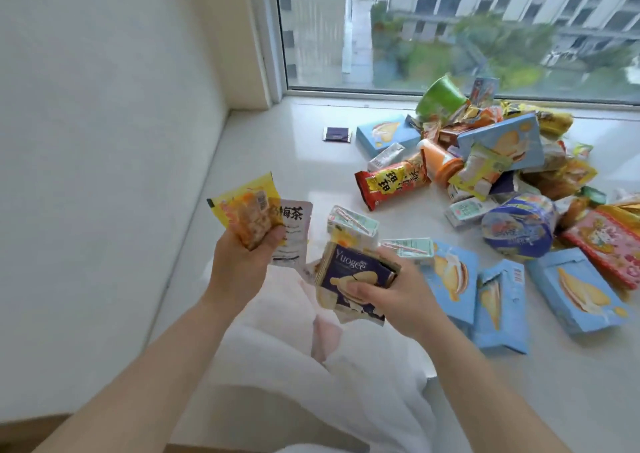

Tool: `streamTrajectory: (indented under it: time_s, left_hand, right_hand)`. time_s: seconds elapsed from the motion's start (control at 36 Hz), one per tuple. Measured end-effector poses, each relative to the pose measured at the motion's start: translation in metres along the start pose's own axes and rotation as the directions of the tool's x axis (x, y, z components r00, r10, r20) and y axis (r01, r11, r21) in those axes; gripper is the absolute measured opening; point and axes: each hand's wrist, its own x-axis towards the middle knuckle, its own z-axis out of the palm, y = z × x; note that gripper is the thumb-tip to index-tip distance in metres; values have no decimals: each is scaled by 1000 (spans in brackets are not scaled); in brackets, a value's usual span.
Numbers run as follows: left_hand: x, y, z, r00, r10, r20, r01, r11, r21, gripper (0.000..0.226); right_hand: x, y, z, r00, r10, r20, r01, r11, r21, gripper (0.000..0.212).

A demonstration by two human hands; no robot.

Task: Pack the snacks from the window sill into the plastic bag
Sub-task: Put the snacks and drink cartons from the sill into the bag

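Observation:
My left hand [242, 265] grips a yellow snack packet [242, 210] together with a white sachet [292, 234] printed with black characters. My right hand [398, 296] holds dark blue "Yuogee" packets [353, 276] and a small drink carton [353, 227]. Both hands hover above the white translucent plastic bag [287, 355], which lies on the window sill [311, 161] in front of me. A heap of snacks [502, 161] covers the sill to the right.
Light blue biscuit boxes [502, 307] lie flat just right of my right hand. A red packet [391, 182], a blue round tub [519, 227] and a green cup [440, 95] sit in the heap. A small dark packet [336, 134] lies alone near the window glass. A white wall bounds the left.

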Motion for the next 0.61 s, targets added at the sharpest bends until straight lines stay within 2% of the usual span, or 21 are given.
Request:
streamTrajectory:
  time_s: [0.06,0.08,0.14,0.17,0.19,0.25,0.31,0.36,0.42,0.44,0.5,0.61]
  left_hand:
    - [-3,-20,-8,1000,-10,23,8,997,81,11]
    - [-4,-34,-10,998,-3,55,-6,988,152,13]
    - [-5,-62,-12,980,43,196,-103,946,306,27]
    - [-4,-76,-10,954,65,294,-185,897,402,29]
    - [-3,-88,-8,918,80,387,-283,817,503,26]
    - [-1,-110,-10,834,56,549,-478,571,668,18]
    - [-1,-126,-17,760,-68,647,-598,315,736,14]
    - [0,-138,-30,714,-284,639,-631,132,764,14]
    - [3,-147,-44,657,-472,589,-653,36,757,21]
    - [6,-151,-49,628,-511,587,-674,21,739,22]
    - [10,-150,-54,592,-503,630,-713,39,700,21]
    - [12,-130,-46,584,-285,760,-761,134,635,17]
  right_hand:
    - [2,17,10,1000,20,4,-18,967,-253,29]
    - [6,28,13,999,31,9,-25,914,-405,29]
    - [14,47,18,998,53,-27,-57,753,-656,30]
    - [18,55,18,997,64,-47,-79,698,-712,32]
    - [22,63,17,995,76,-65,-99,668,-737,33]
    - [30,72,16,990,92,-103,-138,643,-753,32]
    - [38,79,12,986,59,-157,-162,585,-795,27]
    - [44,82,6,977,-7,-212,-178,516,-838,19]
    - [49,83,1,966,-68,-248,-185,484,-855,19]
    - [49,83,0,963,-91,-255,-186,466,-865,20]
    - [51,82,1,961,-134,-240,-159,441,-883,24]
    - [54,75,13,966,-182,-186,-69,511,-857,26]
